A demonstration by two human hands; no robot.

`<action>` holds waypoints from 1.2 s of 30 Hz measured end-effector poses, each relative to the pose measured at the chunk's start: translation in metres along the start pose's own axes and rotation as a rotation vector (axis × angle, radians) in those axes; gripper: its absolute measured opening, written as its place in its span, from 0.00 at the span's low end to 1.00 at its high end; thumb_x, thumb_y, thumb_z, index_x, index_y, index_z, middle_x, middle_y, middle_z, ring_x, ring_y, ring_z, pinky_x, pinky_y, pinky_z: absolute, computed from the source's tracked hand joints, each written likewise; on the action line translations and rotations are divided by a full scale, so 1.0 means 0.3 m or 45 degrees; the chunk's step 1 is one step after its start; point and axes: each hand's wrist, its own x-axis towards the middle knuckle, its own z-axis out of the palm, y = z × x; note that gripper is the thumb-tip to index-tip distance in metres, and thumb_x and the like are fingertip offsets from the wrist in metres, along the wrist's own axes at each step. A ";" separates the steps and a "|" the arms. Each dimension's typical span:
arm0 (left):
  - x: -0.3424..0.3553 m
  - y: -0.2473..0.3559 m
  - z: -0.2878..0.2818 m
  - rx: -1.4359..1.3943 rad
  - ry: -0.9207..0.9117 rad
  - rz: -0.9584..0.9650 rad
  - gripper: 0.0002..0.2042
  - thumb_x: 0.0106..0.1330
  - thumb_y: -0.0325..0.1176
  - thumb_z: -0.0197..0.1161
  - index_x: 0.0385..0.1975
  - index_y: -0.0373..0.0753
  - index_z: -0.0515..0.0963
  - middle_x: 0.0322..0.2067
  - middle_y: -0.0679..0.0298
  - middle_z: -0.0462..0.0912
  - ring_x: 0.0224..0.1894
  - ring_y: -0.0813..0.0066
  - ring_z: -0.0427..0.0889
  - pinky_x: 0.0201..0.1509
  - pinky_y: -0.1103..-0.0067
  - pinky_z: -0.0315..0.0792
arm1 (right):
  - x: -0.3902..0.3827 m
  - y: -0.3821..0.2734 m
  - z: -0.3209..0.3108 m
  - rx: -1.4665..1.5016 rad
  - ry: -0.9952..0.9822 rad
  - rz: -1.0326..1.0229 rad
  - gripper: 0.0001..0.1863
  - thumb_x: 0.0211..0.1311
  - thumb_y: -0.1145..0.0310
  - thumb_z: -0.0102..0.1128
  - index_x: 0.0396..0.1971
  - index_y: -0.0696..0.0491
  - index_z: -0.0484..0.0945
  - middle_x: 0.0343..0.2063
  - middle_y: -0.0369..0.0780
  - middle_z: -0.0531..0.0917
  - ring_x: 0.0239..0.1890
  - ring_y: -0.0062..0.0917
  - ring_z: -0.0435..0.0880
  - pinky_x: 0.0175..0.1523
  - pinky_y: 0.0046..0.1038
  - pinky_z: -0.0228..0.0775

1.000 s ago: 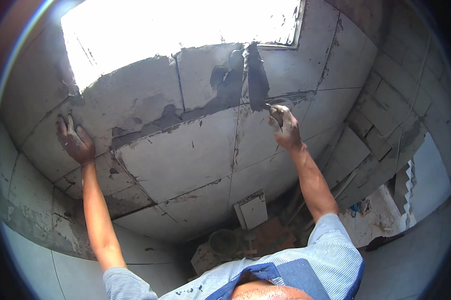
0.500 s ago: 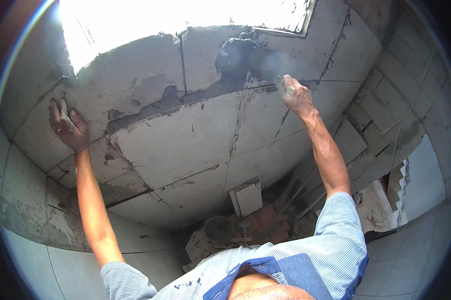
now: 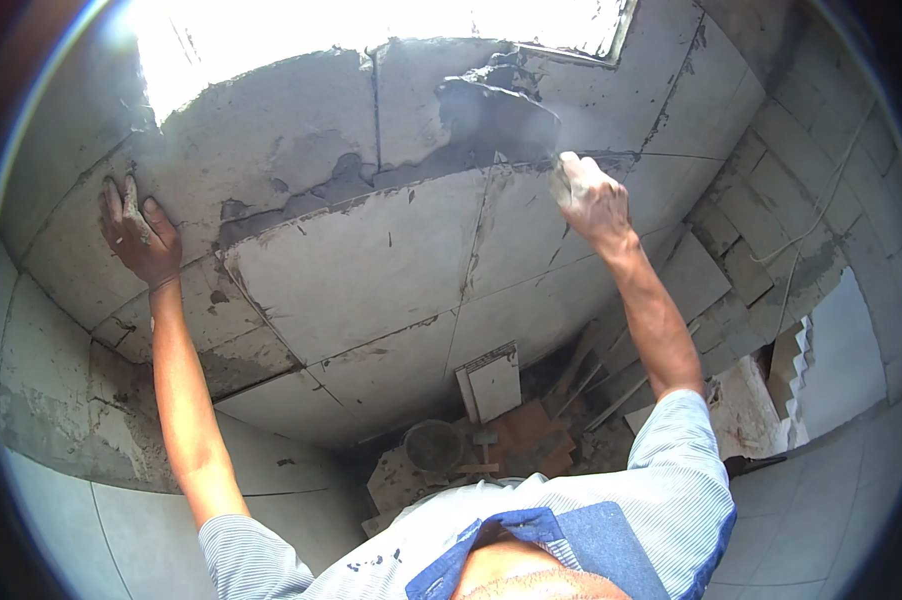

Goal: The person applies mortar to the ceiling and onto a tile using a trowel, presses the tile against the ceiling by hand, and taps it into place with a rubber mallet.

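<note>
My right hand [image 3: 593, 200] is closed around the handle of a trowel [image 3: 516, 118], reaching up to the wall below the bright opening. The dark blade lies against or close to the wall, with wet grey mortar [image 3: 343, 186] along its far edge and in a band to its left. That band runs along the top edge of a large pale tile [image 3: 361, 265]. Fingers up and spread, my left hand [image 3: 141, 235] rests against the wall at the left; grey smears mark its fingers. Most of the trowel's handle is hidden in my grip.
The bright window opening [image 3: 371, 25] spans the top. On the floor stand a round bucket [image 3: 433, 445], a hammer [image 3: 486, 440] and stacked tiles [image 3: 493, 388] leaning on the wall. A cable [image 3: 821, 208] hangs on the block wall at right, above a broken pale sheet [image 3: 846, 350].
The trowel blade has tilted and shifted slightly, and mortar now shows along its far edge. My right hand has turned a little. My left hand stays in place on the wall.
</note>
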 end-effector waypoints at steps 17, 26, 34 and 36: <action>-0.001 -0.033 0.003 0.038 -0.067 0.007 0.17 0.66 0.39 0.49 0.53 0.44 0.70 0.57 0.56 0.69 0.59 0.48 0.67 0.61 0.57 0.58 | -0.108 -0.005 -0.020 0.585 -0.085 0.169 0.08 0.61 0.68 0.54 0.37 0.55 0.73 0.20 0.46 0.78 0.23 0.45 0.78 0.29 0.40 0.71; -0.033 -0.077 0.026 0.070 -0.117 -0.012 0.17 0.65 0.38 0.50 0.53 0.44 0.71 0.55 0.54 0.70 0.57 0.48 0.68 0.60 0.58 0.59 | -0.163 0.113 0.049 0.193 -0.269 -0.036 0.11 0.62 0.63 0.53 0.36 0.55 0.70 0.22 0.50 0.79 0.24 0.49 0.79 0.26 0.42 0.69; -0.031 -0.075 0.015 0.062 -0.145 -0.032 0.18 0.62 0.38 0.51 0.51 0.42 0.73 0.54 0.52 0.71 0.56 0.48 0.68 0.61 0.58 0.58 | -0.325 -0.374 0.125 1.175 -0.532 0.664 0.14 0.65 0.58 0.50 0.35 0.56 0.68 0.15 0.41 0.73 0.20 0.23 0.72 0.26 0.31 0.65; -0.025 -0.076 0.023 0.048 -0.162 -0.020 0.18 0.61 0.38 0.51 0.50 0.42 0.74 0.54 0.51 0.71 0.56 0.48 0.68 0.61 0.58 0.58 | -0.275 -0.480 0.193 1.248 -0.527 0.730 0.14 0.65 0.59 0.51 0.35 0.55 0.68 0.16 0.38 0.73 0.20 0.19 0.72 0.25 0.30 0.65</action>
